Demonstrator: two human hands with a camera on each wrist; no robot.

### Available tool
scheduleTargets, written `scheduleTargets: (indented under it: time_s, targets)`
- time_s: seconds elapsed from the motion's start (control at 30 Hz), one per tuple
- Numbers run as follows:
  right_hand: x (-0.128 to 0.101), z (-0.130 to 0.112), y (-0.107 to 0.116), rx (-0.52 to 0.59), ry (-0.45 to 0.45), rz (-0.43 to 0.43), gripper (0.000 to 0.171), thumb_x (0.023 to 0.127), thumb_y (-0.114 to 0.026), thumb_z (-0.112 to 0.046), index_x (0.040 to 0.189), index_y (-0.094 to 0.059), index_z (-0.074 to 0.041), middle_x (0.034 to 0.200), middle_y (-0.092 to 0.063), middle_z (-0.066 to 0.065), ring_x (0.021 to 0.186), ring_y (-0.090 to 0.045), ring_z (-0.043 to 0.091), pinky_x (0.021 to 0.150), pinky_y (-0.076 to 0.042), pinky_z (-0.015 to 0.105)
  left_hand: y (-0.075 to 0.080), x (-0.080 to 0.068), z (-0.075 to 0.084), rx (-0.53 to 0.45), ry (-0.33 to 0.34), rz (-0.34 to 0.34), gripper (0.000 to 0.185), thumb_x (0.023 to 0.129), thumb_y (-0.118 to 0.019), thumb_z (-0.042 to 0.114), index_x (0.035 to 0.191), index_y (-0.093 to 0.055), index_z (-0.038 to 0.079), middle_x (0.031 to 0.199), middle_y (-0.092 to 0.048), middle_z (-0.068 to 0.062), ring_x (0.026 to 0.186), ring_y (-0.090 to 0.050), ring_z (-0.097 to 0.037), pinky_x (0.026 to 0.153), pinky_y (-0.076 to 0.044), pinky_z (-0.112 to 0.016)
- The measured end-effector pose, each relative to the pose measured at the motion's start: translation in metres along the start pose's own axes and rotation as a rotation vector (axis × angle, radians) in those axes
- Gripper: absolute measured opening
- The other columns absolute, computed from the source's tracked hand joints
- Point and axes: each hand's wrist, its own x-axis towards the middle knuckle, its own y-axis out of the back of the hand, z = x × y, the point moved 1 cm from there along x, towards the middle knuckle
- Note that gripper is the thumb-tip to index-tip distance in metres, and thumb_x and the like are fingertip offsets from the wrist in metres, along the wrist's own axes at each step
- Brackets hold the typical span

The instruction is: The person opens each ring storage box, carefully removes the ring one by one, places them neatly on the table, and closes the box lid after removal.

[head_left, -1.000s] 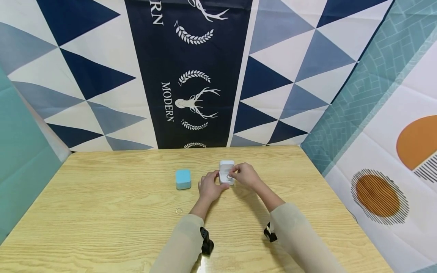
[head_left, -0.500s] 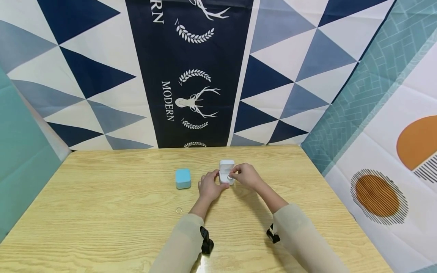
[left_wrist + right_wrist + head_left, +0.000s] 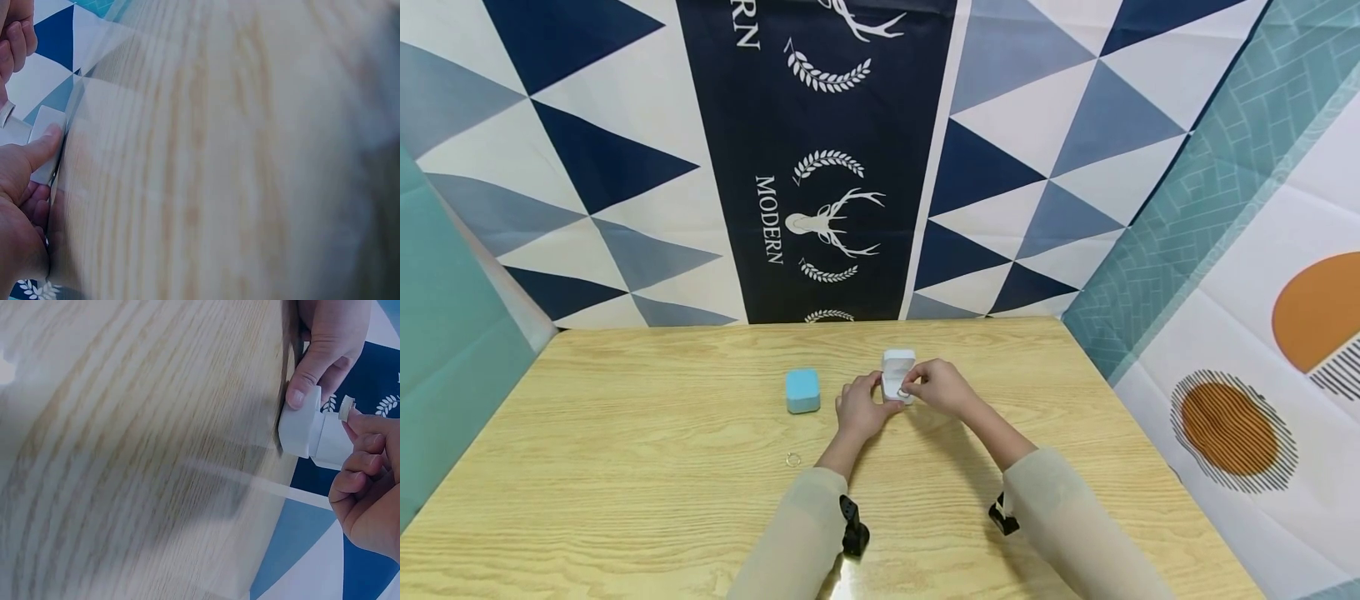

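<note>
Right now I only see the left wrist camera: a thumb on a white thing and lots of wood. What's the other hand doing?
Observer: The right hand pinches a small round piece right at the white box, whose lid stands open.
Operator: Is there another box anywhere?
Observer: Yes, a closed blue box sits on the table, apart from the left hand that holds the white box.
Operator: Anything else lying around?
Observer: A thin ring lies alone on the wood, nearer the person than the blue box.
</note>
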Motion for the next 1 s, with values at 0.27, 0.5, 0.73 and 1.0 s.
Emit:
scheduleTargets:
  time_s: [0.27, 0.5, 0.73, 1.0]
  targets:
    - [-0.0016, -0.0037, -0.0010, -0.001, 0.005, -0.026, 0.011, 0.084, -0.067, -0.012, 0.081, -0.072, -0.003, 0.054, -0.046, -0.006, 0.052, -0.037, 0.007, 0.051, -0.032, 0.021, -0.0005, 0.0006, 0.0003, 0.013, 0.000, 0.007, 0.061, 0.074, -0.077, 0.037, 0.127, -0.057, 0.014, 0.124, -0.061, -0.005, 0.103, -0.050, -0.026, 0.085, -0.033, -0.041]
    - [-0.0042, -0.0071, 0.0000, 0.000, 0.008, -0.067, 0.010, 0.085, -0.066, -0.012, 0.083, -0.071, -0.004, 0.053, -0.043, -0.007, 0.051, -0.037, 0.007, 0.049, -0.031, 0.021, -0.0014, 0.0016, -0.0005, 0.025, -0.008, 0.007, 0.062, 0.075, -0.076, 0.039, 0.128, -0.056, 0.014, 0.125, -0.061, -0.005, 0.105, -0.051, -0.026, 0.086, -0.034, -0.041]
    - [-0.0066, -0.0091, -0.0019, 0.008, 0.010, -0.105, 0.009, 0.085, -0.067, -0.012, 0.083, -0.071, -0.004, 0.054, -0.043, -0.007, 0.052, -0.037, 0.007, 0.049, -0.031, 0.020, -0.0025, 0.0023, -0.0031, 0.031, -0.024, 0.010, 0.061, 0.076, -0.075, 0.040, 0.128, -0.057, 0.014, 0.125, -0.061, -0.006, 0.103, -0.051, -0.027, 0.083, -0.035, -0.041]
    - [-0.0093, -0.0089, -0.0019, 0.003, 0.018, -0.124, 0.010, 0.085, -0.067, -0.014, 0.082, -0.071, -0.005, 0.055, -0.043, -0.006, 0.051, -0.036, 0.007, 0.049, -0.030, 0.020, -0.0015, 0.0019, -0.0041, 0.020, -0.025, 0.006, 0.062, 0.077, -0.075, 0.039, 0.130, -0.056, 0.012, 0.126, -0.060, -0.007, 0.106, -0.052, -0.028, 0.086, -0.034, -0.041]
